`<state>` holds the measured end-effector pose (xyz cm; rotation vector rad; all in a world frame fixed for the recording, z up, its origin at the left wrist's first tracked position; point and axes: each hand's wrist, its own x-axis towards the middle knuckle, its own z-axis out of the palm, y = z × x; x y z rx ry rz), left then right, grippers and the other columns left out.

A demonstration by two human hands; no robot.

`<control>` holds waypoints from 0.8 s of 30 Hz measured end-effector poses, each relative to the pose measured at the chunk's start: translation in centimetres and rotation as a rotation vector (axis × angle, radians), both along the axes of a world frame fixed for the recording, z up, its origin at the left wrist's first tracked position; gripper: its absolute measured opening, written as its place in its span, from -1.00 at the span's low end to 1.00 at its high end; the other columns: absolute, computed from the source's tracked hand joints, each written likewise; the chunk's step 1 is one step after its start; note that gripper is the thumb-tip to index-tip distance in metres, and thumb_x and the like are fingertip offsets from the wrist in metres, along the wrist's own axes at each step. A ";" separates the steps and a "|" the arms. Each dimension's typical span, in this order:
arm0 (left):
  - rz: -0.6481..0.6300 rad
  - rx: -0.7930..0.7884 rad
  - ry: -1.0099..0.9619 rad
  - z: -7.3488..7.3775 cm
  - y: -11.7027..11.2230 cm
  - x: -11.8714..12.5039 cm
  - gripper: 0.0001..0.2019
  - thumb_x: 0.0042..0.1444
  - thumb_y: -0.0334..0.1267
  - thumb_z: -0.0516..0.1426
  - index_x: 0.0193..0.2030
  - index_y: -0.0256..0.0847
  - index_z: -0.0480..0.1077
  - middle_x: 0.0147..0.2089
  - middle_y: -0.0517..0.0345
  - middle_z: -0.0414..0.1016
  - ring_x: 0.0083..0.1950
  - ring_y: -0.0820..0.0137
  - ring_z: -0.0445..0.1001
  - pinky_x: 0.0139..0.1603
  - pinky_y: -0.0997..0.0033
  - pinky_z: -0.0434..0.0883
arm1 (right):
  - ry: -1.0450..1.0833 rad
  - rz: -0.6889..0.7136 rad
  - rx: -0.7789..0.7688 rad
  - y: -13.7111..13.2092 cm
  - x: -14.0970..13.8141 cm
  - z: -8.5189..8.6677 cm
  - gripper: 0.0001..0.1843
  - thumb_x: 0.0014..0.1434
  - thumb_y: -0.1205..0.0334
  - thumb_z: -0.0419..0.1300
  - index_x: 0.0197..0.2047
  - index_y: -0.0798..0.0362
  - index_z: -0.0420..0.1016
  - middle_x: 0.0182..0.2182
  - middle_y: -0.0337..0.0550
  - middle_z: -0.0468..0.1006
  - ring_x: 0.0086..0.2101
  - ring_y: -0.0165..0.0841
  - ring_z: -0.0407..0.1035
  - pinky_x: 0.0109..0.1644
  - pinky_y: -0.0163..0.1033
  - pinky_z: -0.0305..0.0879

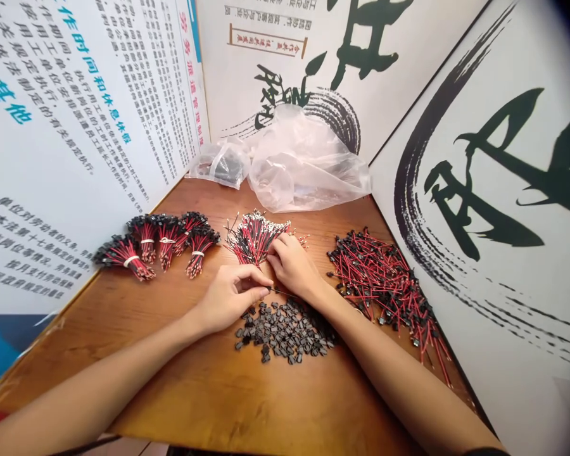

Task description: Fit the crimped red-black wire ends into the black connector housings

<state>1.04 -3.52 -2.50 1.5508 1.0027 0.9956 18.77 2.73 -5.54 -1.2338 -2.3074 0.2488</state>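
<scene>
My left hand (pixel 237 292) is closed in a pinch over the near side of the wire pile. A small dark piece, apparently a black connector housing (pixel 269 289), shows at its fingertips, with a thin dark line running right from it. My right hand (pixel 292 265) reaches in from the right, its fingers bent and pressed together on the loose red and black wires (pixel 253 237) with pale metal ends. What exactly sits between those fingers is partly hidden. Just below both hands lies a heap of small black connector housings (pixel 287 332), partly covered by my right forearm.
Several banded bundles of red and black wires (pixel 166 240) stand at the left. A large pile of wires with black connectors (pixel 384 278) lies at the right. Clear plastic bags (pixel 308 161) rest at the back. Printed panels (pixel 494 190) enclose the wooden table (pixel 209 392).
</scene>
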 end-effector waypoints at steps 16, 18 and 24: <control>-0.004 -0.052 -0.037 0.0 0.5 -0.6 -0.94 0.00 -0.39 0.24 -0.35 -0.31 0.49 -0.40 0.15 0.49 -0.49 0.49 0.43 -0.45 0.48 0.41 | 0.283 0.080 0.003 -2.3 2.1 1.9 -0.75 0.30 0.48 -0.05 -0.24 0.08 0.41 -0.26 -0.04 0.41 -0.21 -0.25 0.30 -0.12 -0.17 0.26; -0.011 -0.083 -0.056 0.1 0.5 -0.6 -0.93 -0.01 -0.38 0.25 -0.35 -0.31 0.48 -0.42 0.16 0.49 -0.50 0.49 0.42 -0.46 0.48 0.40 | 0.340 0.101 -0.052 -4.0 2.9 2.1 -0.77 0.31 0.45 -0.03 -0.29 0.06 0.39 -0.28 -0.08 0.41 -0.23 -0.28 0.31 -0.13 -0.19 0.26; -0.055 -0.178 -0.081 0.2 -0.2 0.0 -0.91 -0.01 -0.35 0.26 -0.34 -0.31 0.48 -0.44 0.15 0.48 -0.50 0.47 0.43 -0.46 0.47 0.41 | 0.278 0.079 -0.148 -7.8 4.0 2.0 -0.77 0.36 0.31 0.01 -0.32 0.06 0.41 -0.41 -0.13 0.47 -0.35 -0.29 0.30 -0.24 -0.19 0.19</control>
